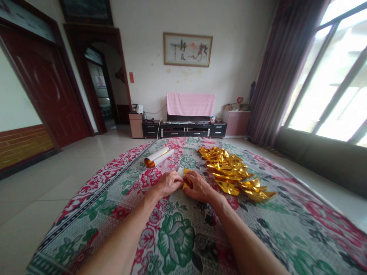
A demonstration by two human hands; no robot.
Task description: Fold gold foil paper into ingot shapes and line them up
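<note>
Both my hands meet over one sheet of gold foil paper [186, 172], gold on one face and white on the other, part of it folded. My left hand [169, 182] pinches its left side with the fingers closed. At the right side, my right hand [197, 186] has its fingers curled on the gold part. The fingers cover much of the sheet, so its exact fold is hidden. Just to the right lies a pile of folded gold paper ingots [235, 172], boat-shaped and shiny. Beyond my left hand rests a loose roll of gold foil paper [157, 157], white side out.
A flowered cloth [114, 214] covers the round table under my hands. Across the room stand a low black TV cabinet [174, 131] and a screen draped with a pink cloth [190, 104]. A window with a purple curtain [272, 68] is at right, a red door [43, 84] at left.
</note>
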